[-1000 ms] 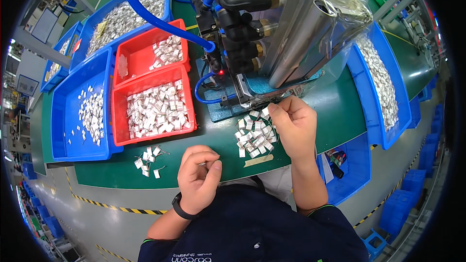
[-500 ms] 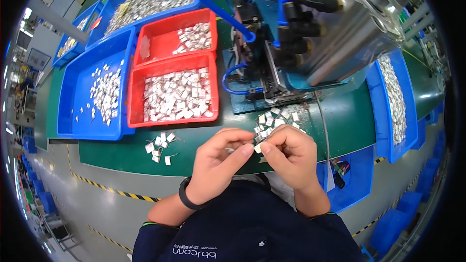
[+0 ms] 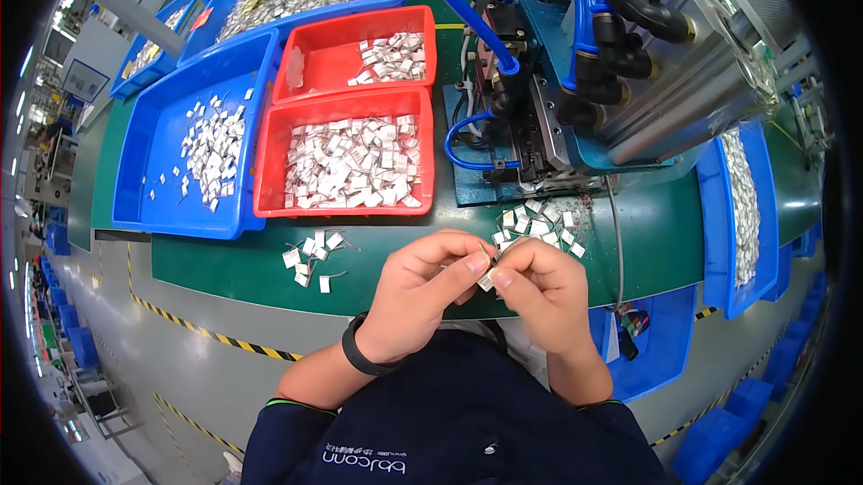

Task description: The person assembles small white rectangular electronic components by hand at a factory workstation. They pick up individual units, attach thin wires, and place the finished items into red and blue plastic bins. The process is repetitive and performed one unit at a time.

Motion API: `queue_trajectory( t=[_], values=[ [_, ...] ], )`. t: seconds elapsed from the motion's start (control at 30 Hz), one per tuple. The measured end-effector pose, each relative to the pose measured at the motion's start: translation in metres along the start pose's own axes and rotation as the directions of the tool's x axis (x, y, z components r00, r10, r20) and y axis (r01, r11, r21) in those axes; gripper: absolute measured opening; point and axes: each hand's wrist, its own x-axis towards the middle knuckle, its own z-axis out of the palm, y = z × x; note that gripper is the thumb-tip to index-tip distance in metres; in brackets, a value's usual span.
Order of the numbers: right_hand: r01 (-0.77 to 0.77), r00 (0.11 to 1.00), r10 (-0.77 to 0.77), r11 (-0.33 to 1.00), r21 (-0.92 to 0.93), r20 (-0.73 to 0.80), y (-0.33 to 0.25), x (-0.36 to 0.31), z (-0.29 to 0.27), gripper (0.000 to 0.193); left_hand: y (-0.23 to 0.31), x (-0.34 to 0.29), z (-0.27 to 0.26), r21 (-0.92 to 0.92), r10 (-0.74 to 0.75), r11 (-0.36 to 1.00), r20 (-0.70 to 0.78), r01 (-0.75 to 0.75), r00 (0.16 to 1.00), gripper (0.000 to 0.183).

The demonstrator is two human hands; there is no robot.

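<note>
Two bare hands meet in front of the person's chest, just over the near edge of a green table [image 3: 216, 269]. Between their fingertips is one small white part [image 3: 486, 283]. The right hand [image 3: 546, 292] has thumb and forefinger closed on its body; the left hand [image 3: 418, 292], with a dark wristband [image 3: 361, 350] behind it, pinches at its upper end, beside a small dark spot. Whether the left fingertips grip a thin lead or the body itself is too small to tell. Such a tiny piece probably calls for this double fingertip hold — one side steadying, the other free for fine adjustment — and holding it close to the body likely makes it easier to see.

Just beyond the right hand, a loose pile of white parts [image 3: 539, 224] lies before a machine [image 3: 544, 134] with blue air hoses, apparently kept there for short reaches. To the left, a smaller cluster [image 3: 313, 256] with thin leads sits apart, perhaps to keep it from mixing with the pile.

Behind that cluster, two red bins [image 3: 346, 213] stand one behind the other, with a blue bin [image 3: 153, 148] to their left. All three hold similar pieces; their walls presumably keep batches separate — and within arm's reach.
</note>
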Motion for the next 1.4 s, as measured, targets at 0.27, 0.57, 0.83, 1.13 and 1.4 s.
queue_trajectory(
  t=[0.27,0.57,0.83,1.13,1.4],
  values=[
    [-0.656,0.742,0.496,0.405,0.637,0.45,-0.008,0.007,-0.001,0.023,0.009,-0.003,-0.006,-0.005,0.045,0.999,0.054,-0.044,0.998,0.012],
    [-0.243,0.97,0.234,0.93,0.277,0.064,-0.004,-0.002,0.025,0.014,0.009,-0.01,-0.014,0.037,0.059,0.998,-0.058,-0.057,0.997,0.004],
    [0.05,0.996,-0.058,0.992,-0.116,-0.068,0.008,-0.007,0.03,0.009,0.009,-0.014,-0.017,-0.086,0.039,0.995,-0.036,-0.042,0.999,0.011],
    [0.259,0.951,-0.303,0.886,-0.385,-0.057,0.008,-0.005,0.033,0.01,0.007,-0.014,-0.016,-0.096,0.046,0.994,-0.046,-0.051,0.998,0.01],
    [0.356,0.913,-0.407,0.778,-0.517,0.015,0.003,-0.002,0.034,0.014,0.007,-0.015,-0.018,-0.106,0.061,0.992,-0.028,-0.063,0.998,0.01]
  ],
)
